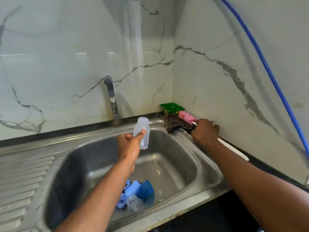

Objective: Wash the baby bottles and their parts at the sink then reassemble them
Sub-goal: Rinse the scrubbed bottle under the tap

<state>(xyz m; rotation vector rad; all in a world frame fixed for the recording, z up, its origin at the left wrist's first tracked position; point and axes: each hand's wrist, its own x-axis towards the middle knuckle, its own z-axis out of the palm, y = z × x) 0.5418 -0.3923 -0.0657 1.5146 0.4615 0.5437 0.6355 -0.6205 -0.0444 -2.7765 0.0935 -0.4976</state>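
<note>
One bottle (pixel 141 133) pinched in our left hand (pixel 129 144) above sink (pixel 197 148); right hand (pixel 205 131) wraps brush (pixel 187 117) at sink's far corner. Risk: wet bottle slips.

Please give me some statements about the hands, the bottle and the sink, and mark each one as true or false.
1. The left hand holds a clear bottle above the sink. True.
2. The bottle has its cap on. False: its threaded mouth is open.
3. The right hand has its grip on the white handle of a brush with a pink head. True.
4. Water runs from the tap. False: no stream is visible.
5. Blue parts lie in the sink. True.
</note>
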